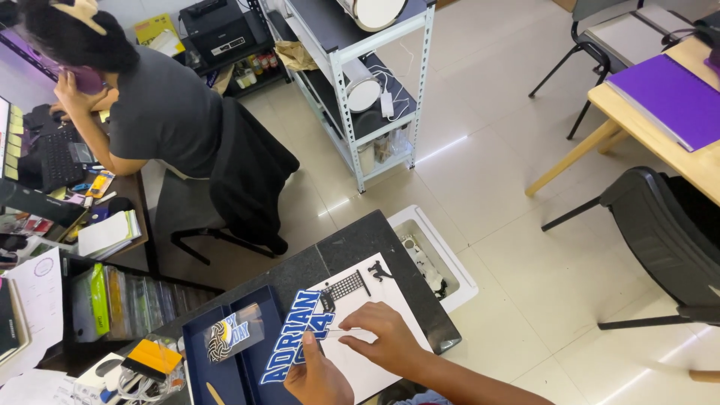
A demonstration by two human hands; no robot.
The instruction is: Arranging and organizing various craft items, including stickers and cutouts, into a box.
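On a white sheet [390,296] lying on a dark table [352,247] sits a blue-and-white cut-out of letters [289,337], a small black net shape [346,286] and a small black figure [380,270]. My right hand [382,337] pinches a thin clear strip [341,331] over the letters. My left hand [319,379] is below it, its index finger pointing up at the same strip and touching the letter cut-out.
A dark blue tray [196,322] at the left holds a clear packet with a printed decal [234,332]. A person in a grey shirt [161,105] sits at a desk at the upper left. A metal shelf [360,75], white bin [439,259], black chair [664,225] and wooden table [652,127] stand around.
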